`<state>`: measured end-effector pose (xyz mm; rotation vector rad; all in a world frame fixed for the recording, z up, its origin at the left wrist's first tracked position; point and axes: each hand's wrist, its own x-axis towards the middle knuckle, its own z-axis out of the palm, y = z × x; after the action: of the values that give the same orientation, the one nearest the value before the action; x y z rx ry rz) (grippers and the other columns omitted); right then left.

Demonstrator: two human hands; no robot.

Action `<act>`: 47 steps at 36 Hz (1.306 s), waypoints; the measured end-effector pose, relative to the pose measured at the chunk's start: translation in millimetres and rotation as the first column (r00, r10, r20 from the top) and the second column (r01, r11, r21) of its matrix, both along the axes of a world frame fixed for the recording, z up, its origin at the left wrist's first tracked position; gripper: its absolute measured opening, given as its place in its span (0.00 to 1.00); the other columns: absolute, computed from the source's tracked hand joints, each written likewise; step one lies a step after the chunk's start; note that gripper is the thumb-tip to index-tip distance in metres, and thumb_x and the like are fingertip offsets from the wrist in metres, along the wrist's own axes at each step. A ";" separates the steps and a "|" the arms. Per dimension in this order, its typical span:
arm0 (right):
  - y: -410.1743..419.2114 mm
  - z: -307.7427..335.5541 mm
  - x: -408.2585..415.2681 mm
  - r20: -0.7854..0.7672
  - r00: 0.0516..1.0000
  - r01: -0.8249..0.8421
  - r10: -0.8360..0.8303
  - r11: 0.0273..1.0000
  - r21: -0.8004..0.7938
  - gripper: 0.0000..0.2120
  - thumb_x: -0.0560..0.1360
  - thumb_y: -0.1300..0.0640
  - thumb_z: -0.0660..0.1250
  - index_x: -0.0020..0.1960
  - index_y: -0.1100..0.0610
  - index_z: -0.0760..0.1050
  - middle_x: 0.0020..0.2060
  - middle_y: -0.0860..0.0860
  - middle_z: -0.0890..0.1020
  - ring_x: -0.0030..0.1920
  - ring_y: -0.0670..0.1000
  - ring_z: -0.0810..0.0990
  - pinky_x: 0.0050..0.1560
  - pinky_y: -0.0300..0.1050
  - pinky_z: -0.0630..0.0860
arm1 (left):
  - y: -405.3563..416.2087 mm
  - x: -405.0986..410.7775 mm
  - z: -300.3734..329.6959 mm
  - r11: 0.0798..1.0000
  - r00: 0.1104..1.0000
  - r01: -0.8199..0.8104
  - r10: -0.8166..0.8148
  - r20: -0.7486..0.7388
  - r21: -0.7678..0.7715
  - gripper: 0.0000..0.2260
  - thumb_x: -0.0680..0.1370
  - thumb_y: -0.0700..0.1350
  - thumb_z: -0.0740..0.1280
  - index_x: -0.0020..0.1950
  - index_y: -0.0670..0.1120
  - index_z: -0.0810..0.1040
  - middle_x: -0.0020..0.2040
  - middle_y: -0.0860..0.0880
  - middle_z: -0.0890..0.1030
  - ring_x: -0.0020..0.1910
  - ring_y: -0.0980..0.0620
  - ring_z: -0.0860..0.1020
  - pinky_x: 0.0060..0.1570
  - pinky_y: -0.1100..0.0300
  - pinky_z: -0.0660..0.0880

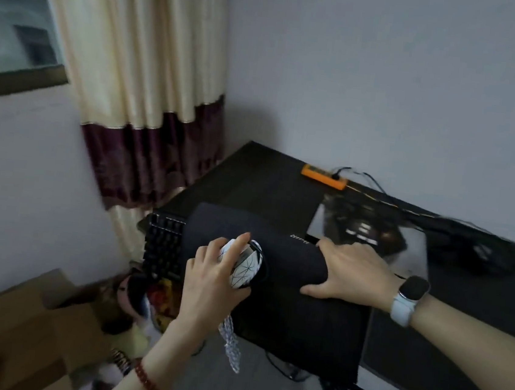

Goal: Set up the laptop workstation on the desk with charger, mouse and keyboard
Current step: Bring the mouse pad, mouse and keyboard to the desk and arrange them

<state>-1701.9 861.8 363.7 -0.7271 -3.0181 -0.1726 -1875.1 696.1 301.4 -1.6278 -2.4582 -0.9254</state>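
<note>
My left hand (209, 280) grips a white mouse (244, 265) with black line markings, and its braided white cable (229, 342) hangs below my wrist. The mouse rests on a black pad (282, 311) that overhangs the near-left corner of the dark desk (261, 179). My right hand (353, 273), a watch on its wrist, holds the pad's curled right edge, fingers on top and thumb below. A black keyboard (163, 245) pokes out from under the pad on the left. A bundle of black cables (467, 242) lies at the back right.
An orange power strip (324, 176) with a plug in it lies against the back wall. A grey flat item with a dark picture (369, 235) sits behind my right hand. Cardboard boxes (13, 328) and clutter fill the floor at left. A curtain (140, 87) hangs behind the desk.
</note>
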 end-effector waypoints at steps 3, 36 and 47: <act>8.8 -1.1 61.4 -0.002 0.992 0.126 -0.126 0.992 -0.020 0.38 0.60 0.25 0.58 0.56 0.54 0.66 0.43 0.49 0.82 0.44 0.54 0.80 0.37 0.47 0.69 | 25.5 43.3 -1.4 0.996 0.996 0.087 -0.087 0.006 -0.021 0.40 0.61 0.47 0.75 0.70 0.57 0.62 0.60 0.47 0.72 0.54 0.44 0.72 0.48 0.50 0.72; 239.3 -135.5 240.3 0.358 0.914 0.377 -0.192 0.730 -0.570 0.31 0.68 0.30 0.59 0.65 0.47 0.63 0.50 0.47 0.80 0.46 0.47 0.79 0.49 0.44 0.76 | 256.6 173.4 -116.3 0.851 0.933 0.360 -0.334 0.133 -0.384 0.38 0.66 0.55 0.70 0.71 0.61 0.54 0.63 0.52 0.68 0.61 0.50 0.65 0.54 0.53 0.70; 278.7 -195.1 228.2 0.381 0.910 0.399 -0.163 0.591 -0.701 0.30 0.69 0.34 0.62 0.65 0.46 0.61 0.58 0.49 0.76 0.52 0.50 0.77 0.48 0.45 0.74 | 280.2 182.9 -140.2 0.831 0.976 0.216 -0.162 0.148 -0.512 0.38 0.67 0.56 0.70 0.72 0.59 0.54 0.65 0.49 0.67 0.62 0.47 0.65 0.55 0.52 0.70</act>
<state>-1473.7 1140.5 168.5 -1.3329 -3.1222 1.2083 -1692.2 976.2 161.2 -2.0580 -2.8339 -0.3491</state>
